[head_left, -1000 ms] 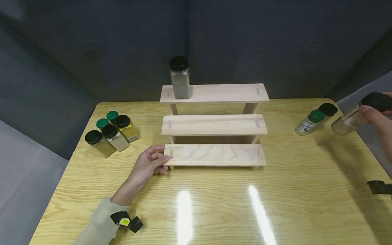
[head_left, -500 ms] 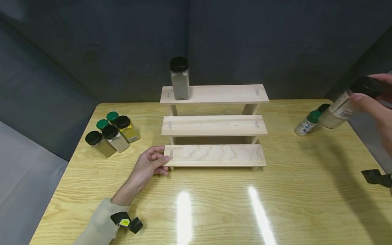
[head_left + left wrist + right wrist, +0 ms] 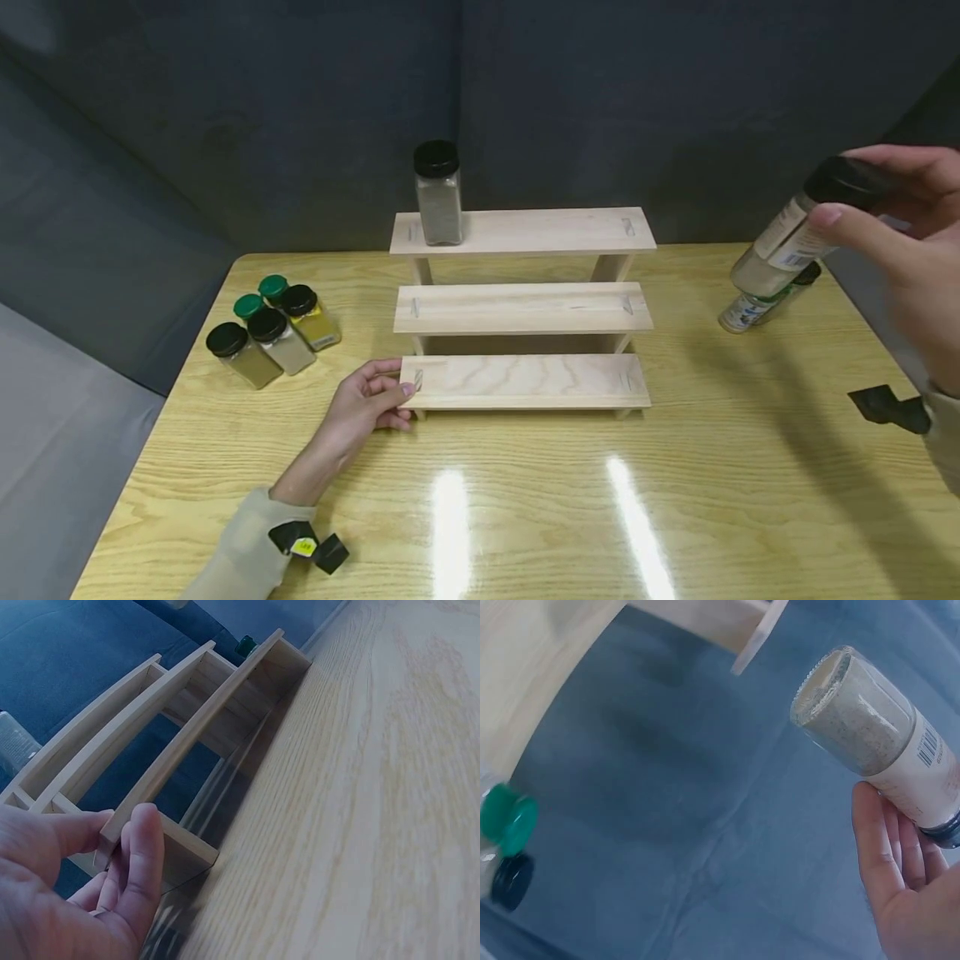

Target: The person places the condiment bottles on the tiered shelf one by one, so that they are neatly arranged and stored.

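Note:
My left hand (image 3: 371,400) pinches the left end of the lowest step of a three-tier wooden shelf (image 3: 525,382), thumb on top and fingers below. The left wrist view shows the same grip on the board's corner (image 3: 112,840). At the right, my right hand (image 3: 918,225) holds a spice jar (image 3: 783,237) by its black lid, tilted and raised above the table. Pale, grainy powder fills this jar, and its label carries a barcode (image 3: 928,746). A square spice jar (image 3: 440,200) with a black lid stands on the top tier's left end.
Below the raised jar stand a green-capped shaker (image 3: 744,312) and a black-capped jar (image 3: 808,275), partly hidden. Several spice jars with black and green lids, one a yellow jar (image 3: 318,323), cluster at the table's left. A dark cloth (image 3: 600,100) hangs behind the table (image 3: 525,517).
My right hand has carried the spice jar up and leftward from the table's right edge, now overlapping the green-capped shaker. The left hand keeps its hold on the shelf.

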`<state>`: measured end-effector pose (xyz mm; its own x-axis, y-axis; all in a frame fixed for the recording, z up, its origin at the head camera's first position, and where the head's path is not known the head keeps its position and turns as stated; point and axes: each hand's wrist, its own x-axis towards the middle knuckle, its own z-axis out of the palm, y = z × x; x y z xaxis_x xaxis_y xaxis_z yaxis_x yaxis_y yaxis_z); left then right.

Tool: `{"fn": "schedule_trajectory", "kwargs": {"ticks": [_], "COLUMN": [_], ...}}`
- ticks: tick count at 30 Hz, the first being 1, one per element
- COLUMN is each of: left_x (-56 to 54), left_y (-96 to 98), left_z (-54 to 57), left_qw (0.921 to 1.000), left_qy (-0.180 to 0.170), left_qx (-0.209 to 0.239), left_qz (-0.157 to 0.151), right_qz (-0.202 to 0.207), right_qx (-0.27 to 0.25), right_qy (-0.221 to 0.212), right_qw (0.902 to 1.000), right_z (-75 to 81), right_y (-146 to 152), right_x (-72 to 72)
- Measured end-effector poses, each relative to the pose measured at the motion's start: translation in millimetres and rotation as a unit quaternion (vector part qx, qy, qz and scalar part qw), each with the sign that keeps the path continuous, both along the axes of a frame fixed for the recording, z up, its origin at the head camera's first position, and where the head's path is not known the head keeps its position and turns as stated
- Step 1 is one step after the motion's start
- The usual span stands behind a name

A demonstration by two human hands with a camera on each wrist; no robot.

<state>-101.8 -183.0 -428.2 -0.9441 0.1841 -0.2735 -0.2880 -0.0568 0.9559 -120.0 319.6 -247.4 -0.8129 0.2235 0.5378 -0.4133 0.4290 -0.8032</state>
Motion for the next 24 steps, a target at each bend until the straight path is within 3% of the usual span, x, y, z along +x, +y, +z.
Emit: {"fn": "schedule_trajectory", "kwargs": {"ticks": [3, 8, 16, 21, 24], "left_x": [0.3, 0.7, 1.2, 1.2, 1.0], "left_y": [0.1, 0.0, 0.8, 0.7, 0.6], "left_z": [0.4, 0.6, 0.3, -0.3, -0.5], "left_qw": [1.0000, 1.0000, 1.0000, 1.0000, 1.0000], "left_qy": [0.000, 0.002, 0.003, 0.002, 0.003], "left_qx": [0.002, 0.003, 0.003, 0.004, 0.002], "left_qz": [0.000, -0.001, -0.002, 0.001, 0.000], "right_qz": [0.064, 0.150, 0.172, 0.207, 0.199], "right_qx": [-0.061, -0.138, -0.101, -0.111, -0.088], "right_qy": [0.011, 0.019, 0.010, 0.005, -0.003], "right_qw": [0.9960, 0.9788, 0.9798, 0.9720, 0.9761], "right_z": [3.8, 8.5, 13.4, 16.4, 18.1], "right_y": [-8.5, -23.7, -46.2, -59.8, -67.1], "right_x": [-1.6, -5.2, -9.7, -13.8, -14.7]}}
